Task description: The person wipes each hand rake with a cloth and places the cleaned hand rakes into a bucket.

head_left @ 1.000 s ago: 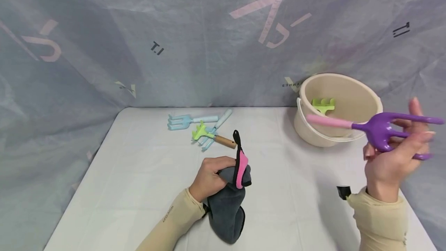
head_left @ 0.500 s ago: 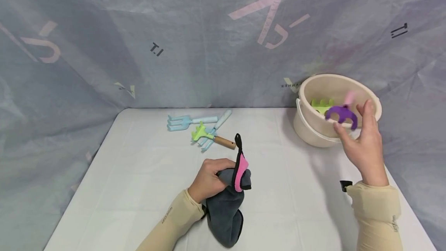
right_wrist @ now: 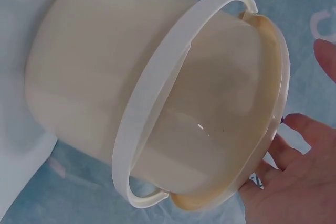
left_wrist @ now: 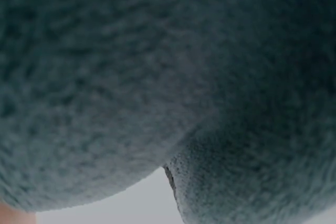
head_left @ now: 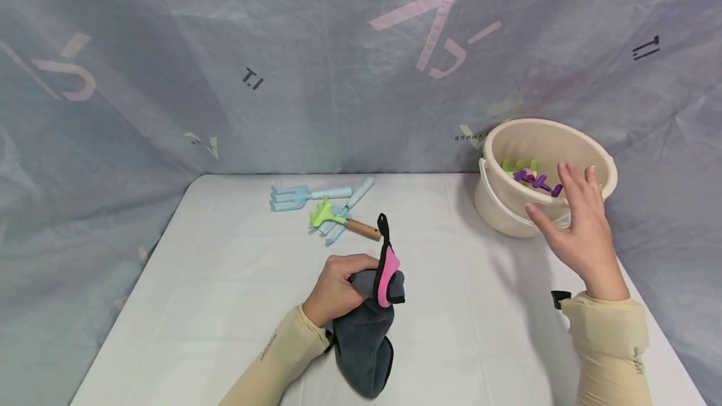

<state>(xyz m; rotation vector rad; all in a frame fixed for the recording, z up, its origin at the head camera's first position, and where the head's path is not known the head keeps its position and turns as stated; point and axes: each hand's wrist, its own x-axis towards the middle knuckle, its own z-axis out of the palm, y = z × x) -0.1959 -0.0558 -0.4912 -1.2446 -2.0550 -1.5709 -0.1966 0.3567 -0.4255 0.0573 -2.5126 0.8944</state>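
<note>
My left hand [head_left: 336, 287] grips a bunched dark grey cloth [head_left: 363, 346] with pink and black trim and a black loop; its plush surface fills most of the left wrist view. At the right, my right hand [head_left: 586, 237] hovers over the near rim of a cream bucket [head_left: 502, 208], fingers spread, holding nothing. Inside the bucket lies a purple hand fork [head_left: 539, 182], its pink handle mostly hidden, beside a light green rake head [head_left: 512, 166]. In the right wrist view the fingers are near the bucket's rim [right_wrist: 283, 72].
Left of centre on the white table [head_left: 225, 306] lie a pale blue hand fork [head_left: 290, 198], a second blue fork [head_left: 361, 193], and a green rake with a wooden handle [head_left: 361, 229] crossing over it. A grey printed sheet [head_left: 310, 124] hangs behind.
My right hand moved left from beside the bucket to above its rim and let go of the purple hand fork, which dropped inside. The left hand kept its grip on the cloth.
</note>
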